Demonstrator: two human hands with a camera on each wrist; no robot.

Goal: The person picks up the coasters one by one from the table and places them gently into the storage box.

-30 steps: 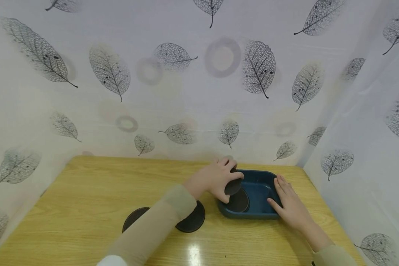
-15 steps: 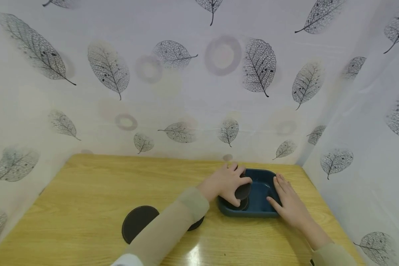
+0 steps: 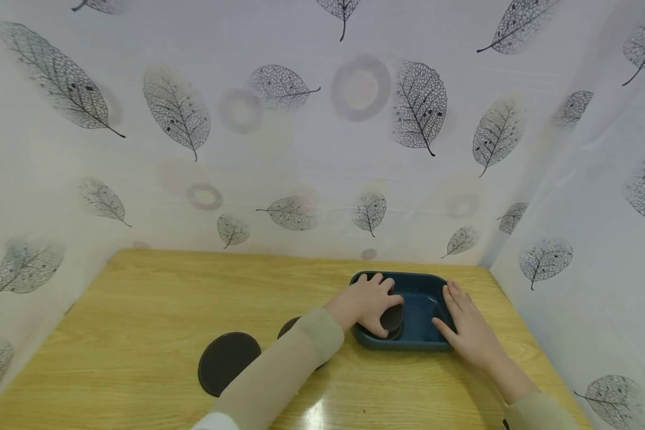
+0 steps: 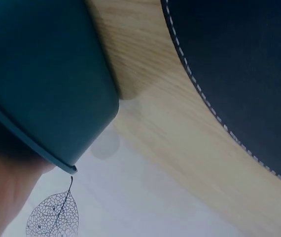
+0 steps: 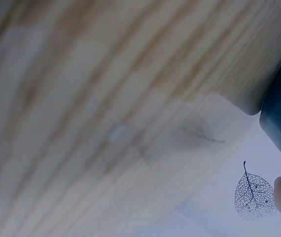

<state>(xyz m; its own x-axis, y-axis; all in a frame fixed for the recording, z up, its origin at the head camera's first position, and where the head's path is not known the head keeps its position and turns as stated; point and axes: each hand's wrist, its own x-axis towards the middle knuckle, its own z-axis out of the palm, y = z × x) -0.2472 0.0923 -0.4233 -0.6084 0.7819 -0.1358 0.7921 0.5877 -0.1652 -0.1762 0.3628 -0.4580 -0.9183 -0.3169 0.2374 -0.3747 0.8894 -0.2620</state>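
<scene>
My left hand (image 3: 369, 306) reaches into the left part of a dark blue rectangular tray (image 3: 424, 345). It grips a dark round coaster (image 3: 392, 318) by its edge, thumb on the near side. Beneath that coaster, the rim of another one shows inside the tray. At the tray's right end, my right hand (image 3: 472, 328) holds the wall, thumb over the inside and fingers along the rim. The left wrist view has the tray's outer wall (image 4: 47, 84), part of the left hand (image 4: 2, 190) at its lip, and a black coaster with white edge stitching (image 4: 249, 74).
On the wooden table (image 3: 193, 286) lies a black coaster (image 3: 227, 363), left of the left sleeve (image 3: 285, 370). Another coaster (image 3: 288, 326) is mostly covered by that sleeve. A leaf-patterned curtain (image 3: 312, 149) stands behind the table and along its sides.
My left hand has moved right and slightly down into the tray, bringing the held coaster over the one lying there. The right hand has stayed at the tray's end.
</scene>
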